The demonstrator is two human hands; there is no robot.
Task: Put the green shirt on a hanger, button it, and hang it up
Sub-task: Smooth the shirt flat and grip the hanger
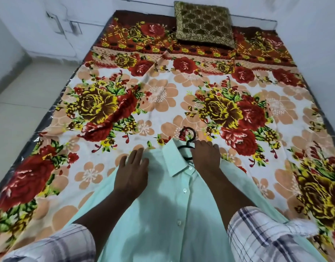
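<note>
A pale green shirt (174, 210) lies face up on the flowered bed, collar away from me, with white buttons running down its front. A black hanger (188, 138) sits inside the collar, its hook poking out past the neck. My left hand (133, 171) rests flat on the shirt's left shoulder, fingers spread and holding nothing. My right hand (206, 155) lies on the right side of the collar, its fingers against the hanger's neck. Whether they grip the hanger I cannot see. The hanger's arms are hidden under the cloth.
The bed (163, 95) carries a sheet with big red and yellow roses. A brown-gold cushion (204, 23) leans at the head end against the white wall. Pale tiled floor (13, 103) runs along the bed's left side. Plaid sleeves cover my forearms.
</note>
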